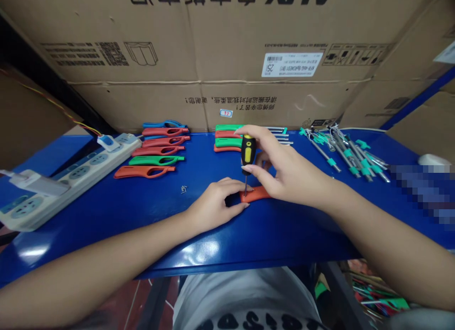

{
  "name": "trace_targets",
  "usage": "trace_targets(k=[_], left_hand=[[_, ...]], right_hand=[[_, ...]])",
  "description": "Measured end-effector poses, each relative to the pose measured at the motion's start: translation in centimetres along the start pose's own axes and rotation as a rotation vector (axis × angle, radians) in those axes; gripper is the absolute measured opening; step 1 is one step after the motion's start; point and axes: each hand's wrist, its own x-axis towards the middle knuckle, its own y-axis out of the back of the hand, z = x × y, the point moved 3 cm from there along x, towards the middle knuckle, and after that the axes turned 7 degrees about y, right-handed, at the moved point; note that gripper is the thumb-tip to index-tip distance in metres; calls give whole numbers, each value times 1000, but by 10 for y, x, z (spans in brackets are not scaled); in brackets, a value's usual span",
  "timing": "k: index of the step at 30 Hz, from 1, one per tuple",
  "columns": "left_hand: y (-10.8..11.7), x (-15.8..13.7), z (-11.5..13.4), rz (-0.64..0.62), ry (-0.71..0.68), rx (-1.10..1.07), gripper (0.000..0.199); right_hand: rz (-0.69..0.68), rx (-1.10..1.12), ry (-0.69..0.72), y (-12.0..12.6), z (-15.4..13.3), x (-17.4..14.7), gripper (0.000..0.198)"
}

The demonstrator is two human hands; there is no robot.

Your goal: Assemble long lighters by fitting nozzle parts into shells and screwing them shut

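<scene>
My right hand (280, 164) grips a short black-and-yellow screwdriver (248, 152), held upright. Its shaft points down at the left end of an orange lighter body (255, 194) lying flat on the blue table. That same end is pinched between the thumb and fingers of my left hand (217, 201). The right part of the orange body is hidden behind my right hand. A small pile of screws (184, 189) lies left of my left hand. Behind my right hand sit several stacked lighters (227, 142) with metal tubes, in green, red and orange.
Several red, green, blue and orange handle shells (156, 150) lie in a column at the left. Next to them stands a white power strip (85, 171) with plugs. Metal tubes with green parts (350, 152) are heaped at the right. A cardboard wall (159, 98) closes off the back.
</scene>
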Motion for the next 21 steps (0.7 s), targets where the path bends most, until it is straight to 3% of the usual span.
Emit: trace_targets(k=[5,9,11,16,21], left_hand=[[0,-1,0,29,11,11,22],[-1,-2,-2,35,13,3,24],[-1,-1,-2,46,15,-4,24],[-1,0,-3,35,32,-22,23],[-1,0,-3,38,10,-25,20]], right_hand=[[-13,-140,55,-3,-1,6,58],[131,-183,64,-5,9,-2,62],[174,-119,44,-6,13,-6,60],[123,217,-10,-11,14,-10,49],[295,-111,166,-8,12,-12,49]])
